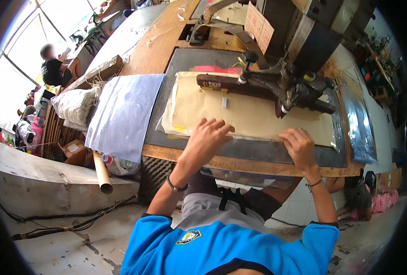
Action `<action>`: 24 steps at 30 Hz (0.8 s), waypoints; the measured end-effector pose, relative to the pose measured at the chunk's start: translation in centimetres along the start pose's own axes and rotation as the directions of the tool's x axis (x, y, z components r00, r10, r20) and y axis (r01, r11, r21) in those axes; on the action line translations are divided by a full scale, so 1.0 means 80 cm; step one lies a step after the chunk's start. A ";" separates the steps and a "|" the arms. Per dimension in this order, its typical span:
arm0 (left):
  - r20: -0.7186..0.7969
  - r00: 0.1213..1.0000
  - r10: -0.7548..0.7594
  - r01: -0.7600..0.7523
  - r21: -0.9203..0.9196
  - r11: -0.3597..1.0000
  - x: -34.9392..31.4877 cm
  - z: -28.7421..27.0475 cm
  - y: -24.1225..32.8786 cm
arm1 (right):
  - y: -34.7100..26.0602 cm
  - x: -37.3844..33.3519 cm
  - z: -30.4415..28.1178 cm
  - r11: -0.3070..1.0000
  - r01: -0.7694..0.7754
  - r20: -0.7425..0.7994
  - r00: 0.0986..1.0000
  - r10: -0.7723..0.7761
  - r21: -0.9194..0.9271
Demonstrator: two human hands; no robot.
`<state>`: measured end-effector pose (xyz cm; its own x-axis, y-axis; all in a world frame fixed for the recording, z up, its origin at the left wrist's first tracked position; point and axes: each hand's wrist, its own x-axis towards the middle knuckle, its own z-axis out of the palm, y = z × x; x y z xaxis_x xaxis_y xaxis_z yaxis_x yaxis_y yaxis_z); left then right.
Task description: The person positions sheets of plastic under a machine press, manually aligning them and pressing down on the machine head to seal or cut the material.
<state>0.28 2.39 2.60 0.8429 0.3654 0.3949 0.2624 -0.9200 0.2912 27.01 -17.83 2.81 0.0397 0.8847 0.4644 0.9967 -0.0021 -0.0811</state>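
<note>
My left hand (pixel 206 139) lies flat, fingers spread, on the near edge of a clear plastic sheet (pixel 258 137) over tan paper (pixel 249 114). My right hand (pixel 299 144) presses the same near edge a little to the right, fingers curled down on it. The sheets rest on a dark pad (pixel 185 68) set on a wooden machine table (pixel 240 162). A dark metal press head (pixel 277 85) hangs over the far part of the paper, beyond both hands. Part of the clear sheet hangs over the table's front edge below my hands.
A stack of bluish clear sheets (pixel 123 114) lies left of the pad and overhangs the table. More clear film (pixel 357 123) sits at the right. A cardboard tube (pixel 101 172) leans below left, near boxes and bags. A person (pixel 52 68) sits far left by the window.
</note>
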 end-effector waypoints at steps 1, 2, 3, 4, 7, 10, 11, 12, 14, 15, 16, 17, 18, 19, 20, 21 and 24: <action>-0.009 1.000 -0.005 0.005 -0.008 1.000 0.001 -0.001 -0.006 | 0.006 -0.005 0.002 1.000 -0.028 0.004 1.000 0.028 -0.013; -0.020 1.000 0.000 -0.001 -0.013 1.000 0.003 -0.002 -0.013 | 0.010 -0.004 0.001 0.998 -0.044 -0.004 0.999 0.044 -0.033; -0.031 1.000 0.005 -0.005 -0.026 1.000 0.004 -0.002 -0.020 | 0.013 -0.004 0.000 0.997 -0.066 0.004 0.998 0.067 -0.031; 0.001 1.000 -0.020 0.020 -0.044 0.999 0.006 -0.006 -0.024 | 0.016 -0.002 0.001 0.996 -0.088 0.007 0.996 0.089 -0.033; -0.079 0.997 0.008 -0.007 0.015 1.000 0.010 -0.008 -0.021 | 0.016 0.003 0.002 0.997 -0.072 0.026 0.997 0.072 -0.001; 0.011 0.994 0.109 -0.109 0.022 0.994 0.004 0.005 0.002 | -0.008 0.012 0.004 0.994 -0.006 0.050 0.999 0.001 0.111; 0.015 0.989 0.146 -0.146 0.009 0.989 0.004 0.013 0.009 | -0.020 0.016 0.006 0.987 0.013 0.059 0.998 -0.022 0.158; 0.018 0.983 0.183 -0.183 -0.006 0.983 0.004 0.022 0.016 | -0.033 0.020 0.007 0.979 -0.005 0.129 0.991 -0.022 0.204; 0.092 0.975 0.202 -0.198 -0.048 0.979 0.001 0.036 0.029 | -0.052 0.021 0.019 0.976 0.057 0.139 0.986 -0.088 0.208; 0.105 0.977 0.184 -0.182 -0.028 0.983 -0.004 0.037 0.030 | -0.061 0.025 0.030 0.972 0.097 0.138 0.982 -0.129 0.213; 0.114 0.977 0.181 -0.179 -0.023 0.984 -0.005 0.040 0.032 | -0.068 0.023 0.039 0.975 0.091 0.130 0.984 -0.119 0.205; 0.125 0.976 0.178 -0.177 -0.017 0.984 -0.004 0.043 0.032 | -0.074 0.019 0.049 0.977 0.084 0.123 0.986 -0.109 0.196; 0.154 0.976 0.157 -0.150 -0.055 0.987 -0.006 0.040 0.029 | -0.078 0.017 0.054 0.978 0.084 0.119 0.987 -0.108 0.192; 0.159 0.976 0.150 -0.142 -0.057 0.988 -0.007 0.037 0.029 | -0.078 0.016 0.051 0.973 0.068 0.150 0.983 -0.103 0.219; 0.165 0.976 0.143 -0.134 -0.060 0.989 -0.008 0.033 0.029 | -0.075 0.017 0.046 0.968 0.052 0.182 0.978 -0.098 0.246; 0.170 0.977 0.129 -0.120 -0.061 0.991 -0.013 0.026 0.030 | -0.073 0.016 0.042 0.960 0.038 0.214 0.972 -0.100 0.276; 0.208 0.978 0.022 -0.017 -0.027 0.999 -0.039 0.001 0.019 | -0.048 -0.005 0.028 0.989 -0.032 0.276 0.961 -0.011 0.148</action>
<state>-1.89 -0.19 1.73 0.9277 0.3075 0.2116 0.2354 -0.9220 0.3076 23.01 -17.14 0.96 0.0081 0.9790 0.2035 0.9735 0.0388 -0.2252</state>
